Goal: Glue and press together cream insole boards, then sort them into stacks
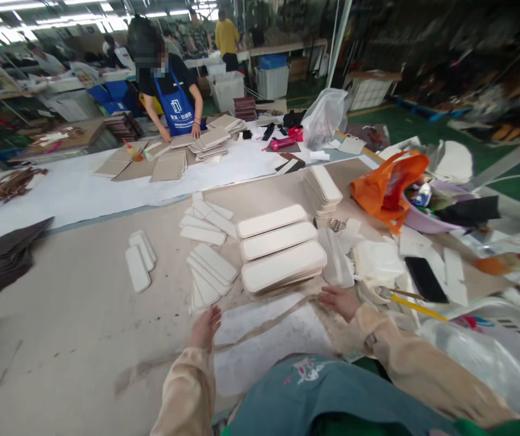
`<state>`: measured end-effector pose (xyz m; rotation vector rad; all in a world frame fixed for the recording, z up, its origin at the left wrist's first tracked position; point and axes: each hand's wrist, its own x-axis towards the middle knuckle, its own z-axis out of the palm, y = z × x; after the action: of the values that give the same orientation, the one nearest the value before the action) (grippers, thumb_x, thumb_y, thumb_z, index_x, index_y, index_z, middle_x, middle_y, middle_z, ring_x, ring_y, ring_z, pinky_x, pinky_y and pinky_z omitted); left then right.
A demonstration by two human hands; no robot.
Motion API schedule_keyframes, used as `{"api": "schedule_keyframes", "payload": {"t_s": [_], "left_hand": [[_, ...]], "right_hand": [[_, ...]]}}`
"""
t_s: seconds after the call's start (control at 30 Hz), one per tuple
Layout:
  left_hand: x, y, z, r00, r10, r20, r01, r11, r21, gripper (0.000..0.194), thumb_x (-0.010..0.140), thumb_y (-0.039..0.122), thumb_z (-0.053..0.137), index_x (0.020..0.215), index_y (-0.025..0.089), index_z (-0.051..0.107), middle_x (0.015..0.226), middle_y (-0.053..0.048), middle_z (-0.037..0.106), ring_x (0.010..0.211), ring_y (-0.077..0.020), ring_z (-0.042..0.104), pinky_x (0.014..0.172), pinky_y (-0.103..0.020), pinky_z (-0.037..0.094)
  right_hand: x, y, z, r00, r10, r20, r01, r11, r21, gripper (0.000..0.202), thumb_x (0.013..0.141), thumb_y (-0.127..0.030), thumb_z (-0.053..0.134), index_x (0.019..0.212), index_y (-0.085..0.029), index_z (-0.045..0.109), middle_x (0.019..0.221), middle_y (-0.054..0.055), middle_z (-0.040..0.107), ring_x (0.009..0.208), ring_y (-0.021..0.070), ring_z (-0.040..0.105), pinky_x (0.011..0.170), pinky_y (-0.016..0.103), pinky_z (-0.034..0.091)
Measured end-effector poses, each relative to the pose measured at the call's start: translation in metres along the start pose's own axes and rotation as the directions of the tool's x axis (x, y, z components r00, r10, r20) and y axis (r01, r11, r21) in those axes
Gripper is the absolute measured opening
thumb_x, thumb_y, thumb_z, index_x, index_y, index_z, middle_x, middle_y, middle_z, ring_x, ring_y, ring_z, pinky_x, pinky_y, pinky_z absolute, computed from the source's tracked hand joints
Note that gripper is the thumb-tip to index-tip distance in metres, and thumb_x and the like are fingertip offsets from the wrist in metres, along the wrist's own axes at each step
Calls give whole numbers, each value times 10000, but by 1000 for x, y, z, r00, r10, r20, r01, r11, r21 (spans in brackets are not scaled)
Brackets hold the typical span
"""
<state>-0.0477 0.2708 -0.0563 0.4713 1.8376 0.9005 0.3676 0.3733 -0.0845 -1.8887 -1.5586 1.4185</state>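
Observation:
My left hand [206, 328] is over the near part of the table, fingers stretched out and holding nothing. Just beyond it lies a fan of white rounded strips [212, 272]. To the right, my right hand [339, 301] is open too, its fingers pointing left by the near right corner of a stack of cream rounded panels [284, 266]. Two similar stacks sit directly behind that one. Between my hands a pale worn sheet [273, 333] covers the tabletop. Whether either hand touches the surface is hard to tell.
More white strips [139, 260] lie at left, near dark folded pieces [0, 260]. A taller panel stack [323, 188] stands behind. At right are a phone [425, 278], a yellow-handled tool [418, 307] and an orange bag [389, 184]. Across the table a co-worker [173, 91] handles beige panels.

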Motion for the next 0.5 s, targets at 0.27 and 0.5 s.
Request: {"api": "schedule_keyframes", "payload": {"t_s": [0.27,0.5], "left_hand": [[35,47,47,1000,13,24,-11,994,-110,429,850,482,457,1055,140,616,1246,-151,596,1058,-198,606,820,-304,475],[56,51,75,992,30,122,-26,999,-36,438,845,457,452,1117,149,600,1200,-137,626,1002,-186,622,802,-303,485]], "right_hand": [[-17,-14,-8,995,13,-95,6,980,199,462,681,-171,598,1141,-210,570,1301,90,531,1287,264,414,1128,414,274],[-54,-15,25,923,181,338,-328,832,448,232,662,-301,693,856,-186,638,810,71,706,780,214,683,813,420,536]]}}
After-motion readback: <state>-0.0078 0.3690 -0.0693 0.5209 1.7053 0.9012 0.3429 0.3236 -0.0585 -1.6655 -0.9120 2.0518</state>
